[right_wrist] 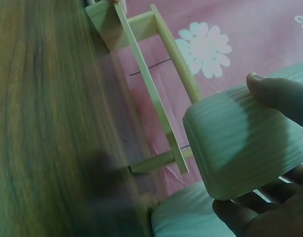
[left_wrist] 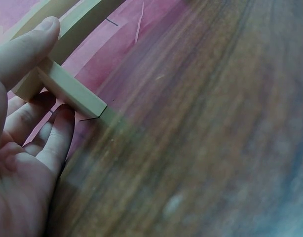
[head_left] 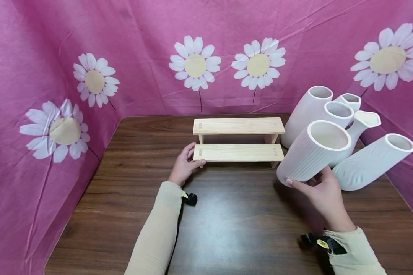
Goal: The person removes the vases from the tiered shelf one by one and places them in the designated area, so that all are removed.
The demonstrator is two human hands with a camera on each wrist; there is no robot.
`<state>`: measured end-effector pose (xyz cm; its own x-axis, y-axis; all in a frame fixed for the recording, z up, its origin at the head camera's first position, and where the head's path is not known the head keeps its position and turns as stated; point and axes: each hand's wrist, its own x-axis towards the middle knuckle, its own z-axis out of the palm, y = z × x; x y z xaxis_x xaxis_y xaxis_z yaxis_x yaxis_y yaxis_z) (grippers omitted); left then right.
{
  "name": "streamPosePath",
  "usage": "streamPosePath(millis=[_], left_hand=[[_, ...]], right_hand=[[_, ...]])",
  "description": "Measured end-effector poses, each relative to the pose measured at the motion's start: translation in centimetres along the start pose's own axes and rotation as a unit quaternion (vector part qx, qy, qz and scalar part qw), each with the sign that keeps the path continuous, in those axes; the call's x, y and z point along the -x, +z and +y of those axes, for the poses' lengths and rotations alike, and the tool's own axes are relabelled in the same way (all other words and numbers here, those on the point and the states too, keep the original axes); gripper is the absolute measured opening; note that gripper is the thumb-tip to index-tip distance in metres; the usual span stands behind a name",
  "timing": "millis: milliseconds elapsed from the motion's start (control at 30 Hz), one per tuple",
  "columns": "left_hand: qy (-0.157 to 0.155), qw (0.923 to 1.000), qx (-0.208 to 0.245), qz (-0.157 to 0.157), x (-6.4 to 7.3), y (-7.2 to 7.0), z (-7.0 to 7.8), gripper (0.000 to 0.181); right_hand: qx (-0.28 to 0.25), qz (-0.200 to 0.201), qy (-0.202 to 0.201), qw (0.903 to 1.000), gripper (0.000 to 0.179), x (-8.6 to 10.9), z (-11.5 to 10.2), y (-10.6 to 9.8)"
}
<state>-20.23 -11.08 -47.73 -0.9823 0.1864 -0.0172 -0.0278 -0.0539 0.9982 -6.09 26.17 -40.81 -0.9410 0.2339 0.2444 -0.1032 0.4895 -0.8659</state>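
Note:
A two-step pale wooden stand (head_left: pixel 239 152) is at the back middle of the table. My left hand (head_left: pixel 183 165) grips the left end of its lower step, with the thumb (left_wrist: pixel 28 52) over the board and the fingers below, near the leg. On the right, my right hand (head_left: pixel 327 196) holds a white ribbed vase (head_left: pixel 304 158) near its base, thumb on one side and fingers on the other. In the right wrist view the vase's base (right_wrist: pixel 210 153) is off the table, tilted, beside the stand's right end.
Several other white vases stand close together behind and right of the held one, among them a tall vase (head_left: pixel 304 114), a spouted vase (head_left: pixel 359 128) and a relief-patterned vase (head_left: pixel 369 164). A pink daisy-print cloth (head_left: pixel 141 76) hangs behind the dark wooden table (head_left: pixel 234 221).

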Motion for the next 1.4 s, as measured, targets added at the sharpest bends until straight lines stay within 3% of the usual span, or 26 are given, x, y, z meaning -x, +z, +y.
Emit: streamPosePath(millis=[1000,1400], left_hand=[[0.002,1.0,0.001,-0.004,-0.1,0.0,0.0,0.086],[0.002,1.0,0.006,-0.001,0.0,0.0,-0.2,0.085]], right_hand=[[0.017,0.061,0.05,0.9967,0.077,2.1,3.4,-2.0],[0.028,0.095,0.112,0.9887,0.07,2.4,4.3,-2.1]])
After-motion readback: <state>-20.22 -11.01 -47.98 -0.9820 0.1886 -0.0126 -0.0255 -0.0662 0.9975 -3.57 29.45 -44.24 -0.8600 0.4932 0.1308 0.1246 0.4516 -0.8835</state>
